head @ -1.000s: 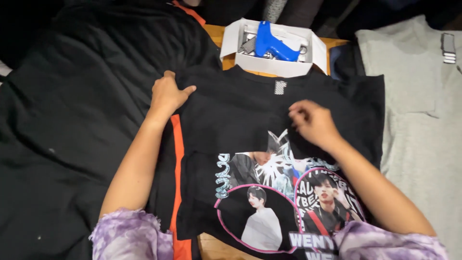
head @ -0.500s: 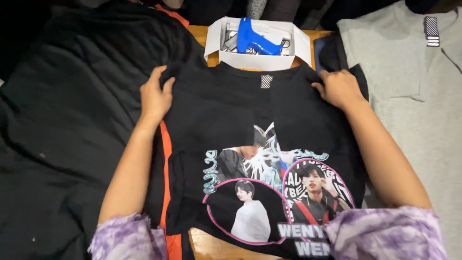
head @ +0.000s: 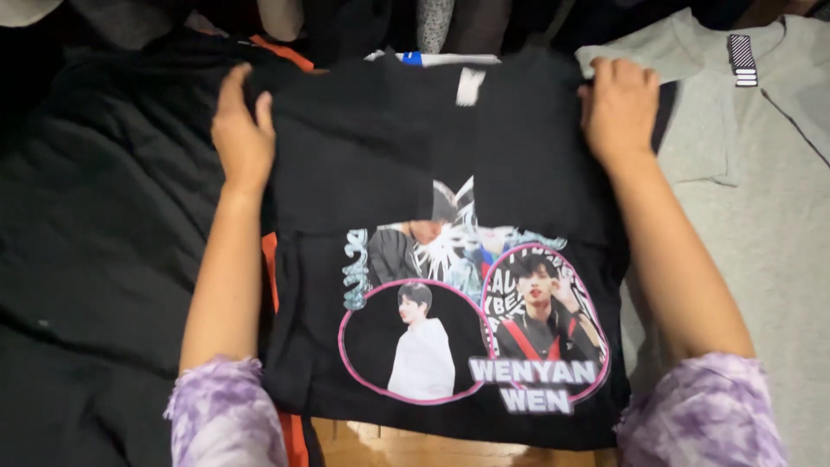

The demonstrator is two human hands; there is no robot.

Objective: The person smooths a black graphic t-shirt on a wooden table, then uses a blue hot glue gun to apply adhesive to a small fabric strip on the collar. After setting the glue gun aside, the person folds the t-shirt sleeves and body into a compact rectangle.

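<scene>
Since the earlier frame, both of your hands have shifted outward to the top corners of the black printed T-shirt (head: 389, 173), which now covers most of the white box (head: 432, 58) at 12 o'clock. Your left hand (head: 242, 138) grips the shirt's edge at 10 o'clock, fingers curled over the fabric. Your right hand (head: 618, 108) pinches the edge at 2 o'clock, fingers folded down. A grey garment (head: 761, 216) lies at 3 o'clock, dark cloth (head: 95, 242) at 9 o'clock.
</scene>
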